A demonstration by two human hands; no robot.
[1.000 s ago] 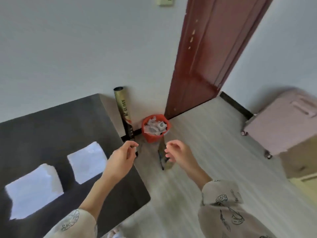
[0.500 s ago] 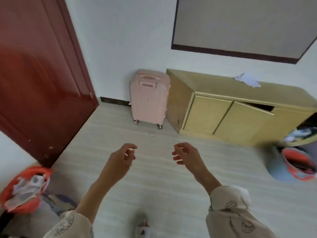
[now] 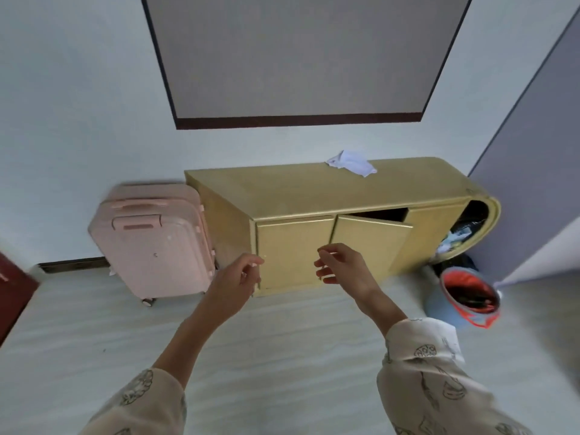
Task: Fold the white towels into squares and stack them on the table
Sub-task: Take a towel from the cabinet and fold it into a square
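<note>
Both the left hand (image 3: 233, 282) and right hand (image 3: 340, 268) hang empty, fingers loosely curled; best to lift the crumpled white towel (image 3: 351, 162) off the yellow wooden cabinet (image 3: 282, 189) by two corners

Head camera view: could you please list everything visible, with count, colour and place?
white cloth: one, white, crumpled on the cabinet top
cabinet: one, yellow, against the far wall, one door ajar
suitcase: one, pink, upright, left of the cabinet
bin: one, blue with an orange liner, on the floor right of the cabinet
panel: one, grey with a dark frame, on the wall
door: one, dark red, left edge
sleeves: two, cream, patterned
left hand: one, empty
right hand: one, empty
</note>
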